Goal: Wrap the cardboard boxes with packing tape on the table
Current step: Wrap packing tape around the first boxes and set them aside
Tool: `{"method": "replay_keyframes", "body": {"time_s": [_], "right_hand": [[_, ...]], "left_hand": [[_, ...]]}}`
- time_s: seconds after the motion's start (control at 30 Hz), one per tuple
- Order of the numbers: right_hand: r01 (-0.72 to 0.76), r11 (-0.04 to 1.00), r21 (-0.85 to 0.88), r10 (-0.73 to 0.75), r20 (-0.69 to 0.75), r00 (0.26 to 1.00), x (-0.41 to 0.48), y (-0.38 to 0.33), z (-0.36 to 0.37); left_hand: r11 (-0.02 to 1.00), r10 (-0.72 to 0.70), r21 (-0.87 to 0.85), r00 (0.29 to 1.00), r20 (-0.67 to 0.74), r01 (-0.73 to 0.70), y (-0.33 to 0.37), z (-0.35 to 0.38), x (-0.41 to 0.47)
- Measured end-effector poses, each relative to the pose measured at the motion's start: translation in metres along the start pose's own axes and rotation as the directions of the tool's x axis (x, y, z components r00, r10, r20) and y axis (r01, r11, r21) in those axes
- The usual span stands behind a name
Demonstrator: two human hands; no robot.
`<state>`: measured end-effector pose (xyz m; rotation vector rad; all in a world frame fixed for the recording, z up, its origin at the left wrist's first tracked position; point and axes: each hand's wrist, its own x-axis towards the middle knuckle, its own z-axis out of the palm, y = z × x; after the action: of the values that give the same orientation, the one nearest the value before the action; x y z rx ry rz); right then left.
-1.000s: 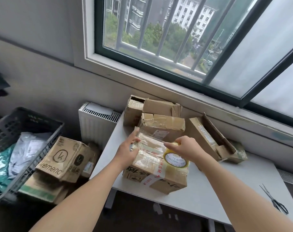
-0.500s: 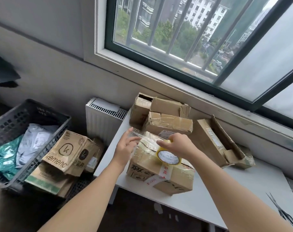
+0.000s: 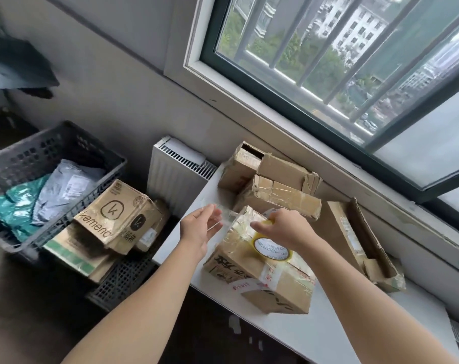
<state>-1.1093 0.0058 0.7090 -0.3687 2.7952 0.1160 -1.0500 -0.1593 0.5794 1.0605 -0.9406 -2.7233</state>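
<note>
Gripped the roll [image 3: 271, 250] atop the box [image 3: 260, 274] with the right hand [image 3: 285, 229]; pinched stretched tape [image 3: 224, 218] in the left hand [image 3: 198, 231], just beside the box. Stood near the front-left corner of the tabletop [image 3: 317, 334], bare surface rightward.

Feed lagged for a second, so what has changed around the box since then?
The left grip came off the top of the box and moved left, out over the table. It appears to pinch a clear strip of tape drawn out from the box. The right grip kept holding the roll on the box. The box and the stacked boxes behind it stayed put.
</note>
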Motion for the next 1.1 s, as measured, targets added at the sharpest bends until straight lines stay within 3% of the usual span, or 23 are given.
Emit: {"method": "replay_keyframes", "body": {"time_s": [0.23,0.43,0.8,0.93,1.1], "right_hand": [[0.024,0.998,-0.058,-0.024,-0.005,1.000,0.009,-0.006,0.003],[0.018,0.997,-0.069,-0.019,-0.005,1.000,0.012,-0.005,0.006],[0.029,0.998,-0.054,-0.032,-0.045,0.998,0.013,0.000,0.007],[0.031,1.000,0.001,-0.030,-0.056,0.998,0.012,0.004,0.007],[0.043,0.981,0.190,-0.031,-0.065,0.997,0.007,0.011,0.015]], "left_hand": [[0.989,-0.080,0.117,0.993,-0.084,0.089,-0.015,-0.011,0.007],[0.965,-0.063,0.247,0.992,-0.111,0.089,-0.025,-0.015,0.008],[0.956,-0.078,0.275,0.993,-0.091,0.100,-0.030,-0.011,0.012],[0.947,-0.127,0.288,0.990,-0.060,0.139,-0.031,-0.011,0.013],[0.947,-0.201,0.255,0.980,-0.003,0.195,-0.037,-0.013,0.015]]}}
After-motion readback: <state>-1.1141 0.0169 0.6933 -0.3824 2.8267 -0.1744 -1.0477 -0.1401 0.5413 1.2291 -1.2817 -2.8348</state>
